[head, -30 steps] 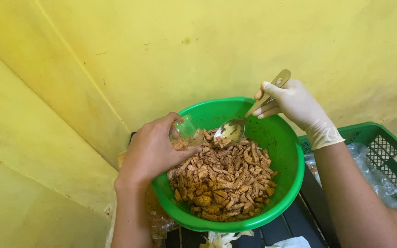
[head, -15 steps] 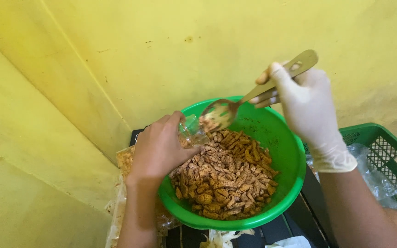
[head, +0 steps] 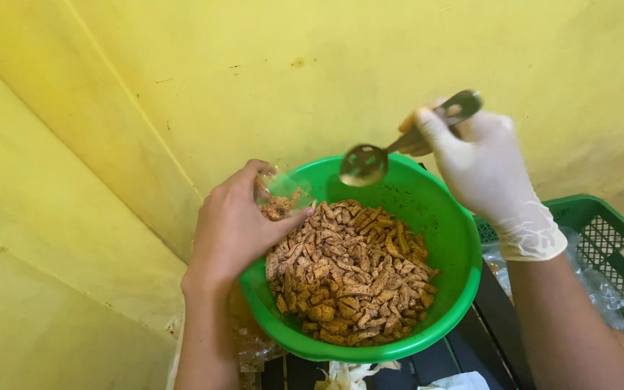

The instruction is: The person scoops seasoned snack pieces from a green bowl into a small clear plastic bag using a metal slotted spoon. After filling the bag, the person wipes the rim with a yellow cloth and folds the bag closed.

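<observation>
- Left hand (head: 232, 227), bare: fingers clamped on small clear bag (head: 281, 196) with some snack pieces inside, at bowl rim.
- Right hand (head: 482, 170), gloved: fingers closed on metal spoon (head: 399, 148), raised above bowl.
- Green bowl (head: 449, 238): brown seasoned strips (head: 352, 271).
- Green crate (head: 601, 242) just right of the bowl.

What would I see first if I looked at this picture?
First you'd spot the bright green bowl in the middle, heaped with brown spiced snack strips, against a yellow wall. Above its far rim, the right hand in a white glove lifts an empty metal spoon. At the bowl's left edge, the bare left hand holds a small clear bag with a few strips inside.
</observation>
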